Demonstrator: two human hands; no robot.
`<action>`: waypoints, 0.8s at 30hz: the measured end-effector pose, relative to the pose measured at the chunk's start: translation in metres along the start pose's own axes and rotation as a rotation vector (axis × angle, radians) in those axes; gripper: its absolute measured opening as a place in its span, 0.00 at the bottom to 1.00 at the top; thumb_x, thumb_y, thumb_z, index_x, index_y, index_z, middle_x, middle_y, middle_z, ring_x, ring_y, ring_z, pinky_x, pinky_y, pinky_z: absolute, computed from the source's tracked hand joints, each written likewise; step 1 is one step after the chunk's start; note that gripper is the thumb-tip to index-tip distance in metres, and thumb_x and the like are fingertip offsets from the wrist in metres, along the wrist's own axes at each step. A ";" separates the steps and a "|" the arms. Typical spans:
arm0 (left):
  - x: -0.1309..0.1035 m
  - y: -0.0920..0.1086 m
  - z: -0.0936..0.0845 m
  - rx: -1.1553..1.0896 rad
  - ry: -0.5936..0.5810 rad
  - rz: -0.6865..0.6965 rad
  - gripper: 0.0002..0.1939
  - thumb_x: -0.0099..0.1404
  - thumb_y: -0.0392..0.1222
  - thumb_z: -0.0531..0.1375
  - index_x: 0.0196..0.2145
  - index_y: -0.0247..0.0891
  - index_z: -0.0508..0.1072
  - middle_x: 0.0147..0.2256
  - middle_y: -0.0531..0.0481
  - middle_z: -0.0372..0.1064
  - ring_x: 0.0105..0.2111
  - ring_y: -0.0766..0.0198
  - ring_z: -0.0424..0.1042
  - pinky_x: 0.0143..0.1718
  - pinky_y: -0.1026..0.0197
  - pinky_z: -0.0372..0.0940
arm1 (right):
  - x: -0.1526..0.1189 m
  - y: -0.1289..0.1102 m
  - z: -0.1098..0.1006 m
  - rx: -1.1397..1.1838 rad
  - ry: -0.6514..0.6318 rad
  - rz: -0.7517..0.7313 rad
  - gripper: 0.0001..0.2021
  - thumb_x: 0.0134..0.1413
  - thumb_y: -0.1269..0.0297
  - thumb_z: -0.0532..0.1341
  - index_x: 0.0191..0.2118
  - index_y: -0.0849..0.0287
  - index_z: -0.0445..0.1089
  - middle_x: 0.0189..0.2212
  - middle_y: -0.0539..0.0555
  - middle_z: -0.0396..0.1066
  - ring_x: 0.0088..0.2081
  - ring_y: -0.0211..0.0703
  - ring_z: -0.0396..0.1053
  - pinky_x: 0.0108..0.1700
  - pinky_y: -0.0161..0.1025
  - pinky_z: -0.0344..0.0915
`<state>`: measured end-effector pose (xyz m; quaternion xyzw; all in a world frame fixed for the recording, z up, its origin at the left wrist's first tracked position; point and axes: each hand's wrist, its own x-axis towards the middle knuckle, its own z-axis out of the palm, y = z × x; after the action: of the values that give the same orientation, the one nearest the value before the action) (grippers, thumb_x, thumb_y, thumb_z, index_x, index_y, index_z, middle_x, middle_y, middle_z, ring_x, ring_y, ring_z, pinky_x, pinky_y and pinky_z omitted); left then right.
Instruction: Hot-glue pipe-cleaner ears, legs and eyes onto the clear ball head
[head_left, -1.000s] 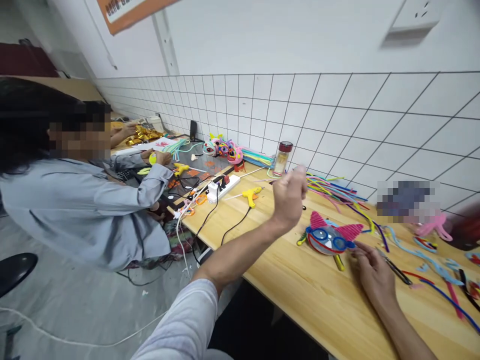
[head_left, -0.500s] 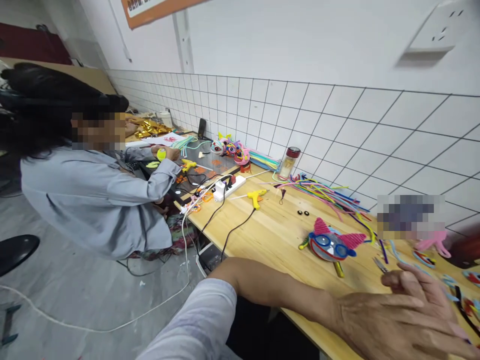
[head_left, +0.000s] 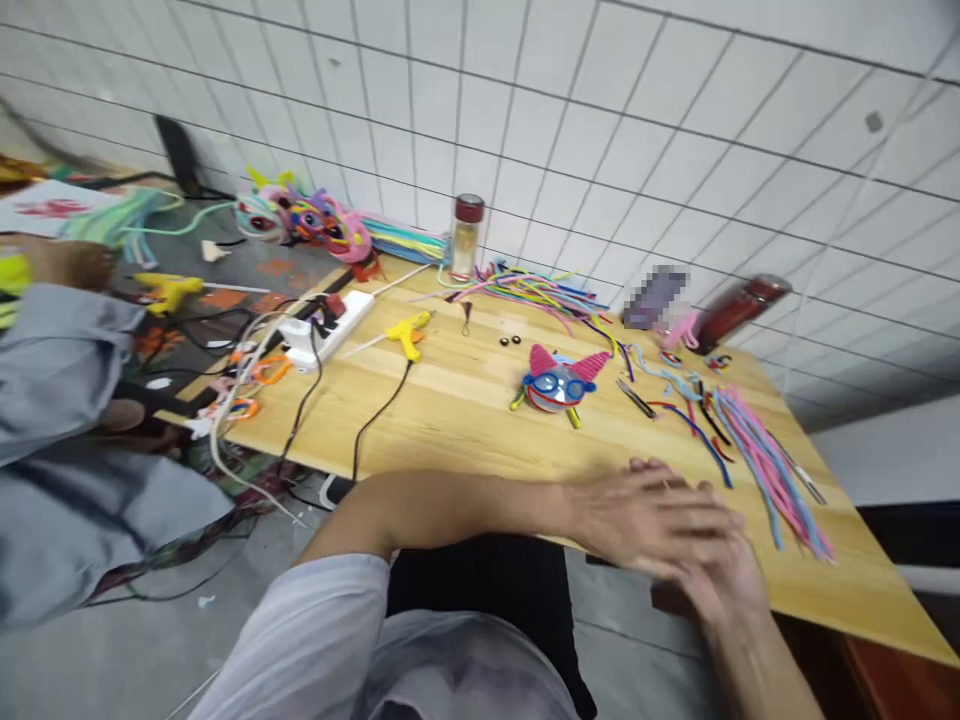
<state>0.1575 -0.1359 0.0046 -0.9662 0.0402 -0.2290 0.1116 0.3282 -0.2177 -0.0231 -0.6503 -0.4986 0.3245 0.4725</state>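
My left hand (head_left: pixel 649 522) lies palm down over my right hand, fingers stretched out and slightly blurred. Under it, my right hand (head_left: pixel 731 585) is partly covered; its visible fingertips poke out past the left hand's far edge. No object shows in either hand. Beyond them on the wooden table stands a small mask-like figure (head_left: pixel 553 392) with a clear face, pink pipe-cleaner ears, blue ring eyes and a red rim. Two small black beads (head_left: pixel 510 341) lie behind it. To its right are pliers or scissors (head_left: pixel 636 399) and loose pipe cleaners (head_left: pixel 701 432).
A yellow glue gun (head_left: pixel 407 335) and white power strip (head_left: pixel 330 330) sit left, their cords crossing the table edge. Pipe-cleaner bundles (head_left: pixel 776 470) lie right. A glass bottle (head_left: pixel 466 240) and dark red flask (head_left: pixel 742 312) stand by the wall. Another person's sleeve (head_left: pixel 67 360) is at far left.
The view has swung right and down, so more of the table's right end shows. My hands stay together, the left still over the right; the right hand's fingers look less curled.
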 end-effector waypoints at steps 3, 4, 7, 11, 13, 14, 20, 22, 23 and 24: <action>-0.013 -0.019 0.019 -0.183 0.138 -0.058 0.27 0.83 0.46 0.45 0.57 0.37 0.82 0.60 0.41 0.78 0.62 0.55 0.75 0.63 0.55 0.67 | 0.022 -0.007 -0.016 0.282 0.128 0.078 0.20 0.63 0.39 0.63 0.47 0.48 0.78 0.43 0.58 0.81 0.44 0.52 0.81 0.42 0.50 0.81; -0.019 -0.022 0.025 -0.229 0.111 -0.083 0.27 0.83 0.47 0.46 0.50 0.37 0.84 0.53 0.41 0.82 0.55 0.57 0.79 0.55 0.57 0.70 | 0.035 -0.011 -0.017 0.388 0.174 0.091 0.17 0.55 0.45 0.71 0.44 0.49 0.77 0.39 0.56 0.80 0.40 0.50 0.80 0.40 0.47 0.80; -0.035 -0.022 0.040 -0.338 -0.013 -0.180 0.25 0.81 0.51 0.52 0.37 0.38 0.85 0.36 0.46 0.83 0.38 0.61 0.80 0.35 0.60 0.67 | 0.079 -0.025 -0.009 0.504 0.223 0.045 0.14 0.46 0.58 0.74 0.41 0.51 0.77 0.29 0.48 0.73 0.30 0.39 0.71 0.32 0.37 0.72; -0.046 -0.016 0.053 -0.419 -0.145 -0.303 0.24 0.78 0.53 0.57 0.30 0.40 0.83 0.28 0.50 0.81 0.29 0.64 0.78 0.22 0.59 0.49 | 0.130 -0.036 0.019 0.582 0.285 -0.017 0.13 0.42 0.64 0.70 0.37 0.54 0.74 0.23 0.44 0.66 0.23 0.34 0.61 0.25 0.33 0.60; -0.048 -0.016 0.056 -0.440 -0.152 -0.313 0.24 0.77 0.53 0.58 0.29 0.40 0.82 0.27 0.50 0.81 0.28 0.65 0.78 0.22 0.60 0.46 | 0.148 -0.033 0.034 0.557 0.294 -0.046 0.12 0.45 0.61 0.69 0.38 0.53 0.72 0.22 0.43 0.65 0.22 0.34 0.60 0.24 0.33 0.58; -0.048 -0.017 0.057 -0.447 -0.145 -0.319 0.24 0.77 0.53 0.58 0.28 0.40 0.82 0.27 0.50 0.81 0.27 0.65 0.78 0.22 0.60 0.46 | 0.154 -0.029 0.041 0.520 0.303 -0.051 0.12 0.46 0.59 0.68 0.38 0.53 0.71 0.21 0.43 0.64 0.21 0.34 0.59 0.24 0.33 0.57; -0.048 -0.025 0.057 -0.459 -0.128 -0.343 0.24 0.77 0.52 0.57 0.27 0.39 0.81 0.26 0.50 0.81 0.26 0.66 0.78 0.21 0.60 0.47 | 0.157 0.007 0.067 0.368 0.262 0.017 0.16 0.49 0.49 0.70 0.37 0.55 0.74 0.17 0.40 0.57 0.19 0.34 0.51 0.22 0.34 0.47; -0.048 -0.027 0.056 -0.467 -0.144 -0.353 0.24 0.77 0.52 0.57 0.28 0.40 0.81 0.27 0.50 0.81 0.27 0.65 0.78 0.21 0.60 0.47 | 0.153 0.013 0.068 0.355 0.222 0.037 0.16 0.50 0.48 0.70 0.37 0.55 0.74 0.17 0.40 0.56 0.19 0.34 0.50 0.21 0.35 0.45; -0.048 -0.027 0.056 -0.469 -0.154 -0.358 0.24 0.77 0.53 0.57 0.28 0.40 0.81 0.27 0.50 0.81 0.27 0.65 0.78 0.21 0.60 0.47 | 0.152 0.014 0.067 0.350 0.209 0.041 0.16 0.51 0.48 0.70 0.37 0.55 0.74 0.17 0.40 0.56 0.19 0.34 0.50 0.22 0.35 0.45; -0.048 -0.027 0.056 -0.470 -0.163 -0.363 0.23 0.77 0.53 0.58 0.28 0.40 0.81 0.27 0.50 0.82 0.27 0.65 0.78 0.21 0.60 0.46 | 0.152 0.015 0.067 0.346 0.199 0.042 0.16 0.52 0.48 0.70 0.37 0.55 0.74 0.17 0.40 0.56 0.20 0.34 0.50 0.22 0.35 0.46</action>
<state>0.1412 -0.0923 -0.0584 -0.9721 -0.0905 -0.1515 -0.1546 0.3182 -0.0539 -0.0527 -0.5983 -0.3727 0.3492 0.6174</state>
